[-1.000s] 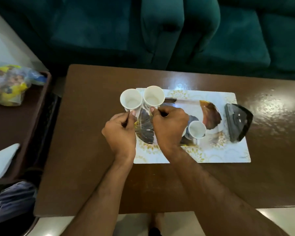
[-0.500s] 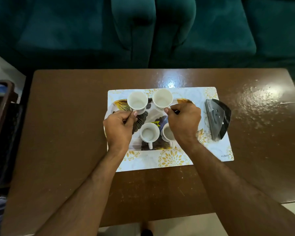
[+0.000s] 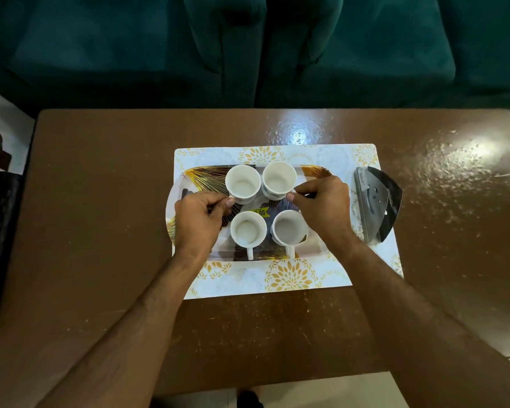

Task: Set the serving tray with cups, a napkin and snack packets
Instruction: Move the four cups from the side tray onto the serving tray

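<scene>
A second ago only 3 cups showed on the tray [image 3: 315, 172], the near-right one half hidden behind the right hand; now 4 stand there in a square at frame centre. The view has also swung, so the tray and its placemat [image 3: 277, 275] sit mid-frame rather than right of centre.

The left hand [image 3: 196, 220] has its fingers curled, thumb and forefinger pinching the handle of the far-left cup [image 3: 243, 184]. The right hand [image 3: 321, 206] pinches the handle of the far-right cup [image 3: 278, 179] the same way. Both cups look seated on the tray, side by side and almost touching.

The near-left cup [image 3: 248, 229] and near-right cup [image 3: 288, 228] stand free, handles pointing toward the bottom of the frame. All 4 cups are upright and empty, white inside.

I judge the cup part nearly done: only letting go remains. No napkin or snack packets are in view, so those steps are still ahead. A dark holder [image 3: 377, 207] lies on the placemat's right edge, just beside the tray; what it contains cannot be told.
</scene>
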The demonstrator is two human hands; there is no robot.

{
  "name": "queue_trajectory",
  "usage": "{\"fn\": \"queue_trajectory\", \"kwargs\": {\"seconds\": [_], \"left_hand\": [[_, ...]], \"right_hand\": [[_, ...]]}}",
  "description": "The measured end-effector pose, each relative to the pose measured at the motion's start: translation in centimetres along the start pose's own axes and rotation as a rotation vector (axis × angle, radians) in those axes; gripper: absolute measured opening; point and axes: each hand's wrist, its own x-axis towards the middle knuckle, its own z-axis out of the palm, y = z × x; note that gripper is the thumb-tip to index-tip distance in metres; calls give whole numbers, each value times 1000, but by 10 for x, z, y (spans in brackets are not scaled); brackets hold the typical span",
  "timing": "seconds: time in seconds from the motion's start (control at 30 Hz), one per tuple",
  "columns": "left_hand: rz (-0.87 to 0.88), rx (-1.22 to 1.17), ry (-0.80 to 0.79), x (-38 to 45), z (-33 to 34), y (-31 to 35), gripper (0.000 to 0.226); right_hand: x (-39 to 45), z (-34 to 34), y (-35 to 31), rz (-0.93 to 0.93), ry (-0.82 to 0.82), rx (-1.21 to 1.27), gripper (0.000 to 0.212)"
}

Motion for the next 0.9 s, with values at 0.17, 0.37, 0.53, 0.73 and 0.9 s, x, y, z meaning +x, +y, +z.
{"fn": "queue_trajectory", "kwargs": {"seconds": [0.17,0.37,0.53,0.73,0.9], "left_hand": [[-40,71,60,3,-7,16,22],[-68,48,12,10,-4,22,37],[-44,123,-21,12,0,22,39],[78,163,-26,22,2,31,45],[100,171,-23,30,7,32,49]], "right_hand": [[6,-9,4,23,-54,2,22],[13,-11,-13,74,-32,63,26],[18,-8,-17,87,-46,-27,10],[28,-8,-27,-5,-81,-202,16],[31,-3,-35,-111,-94,-293,27]]}}
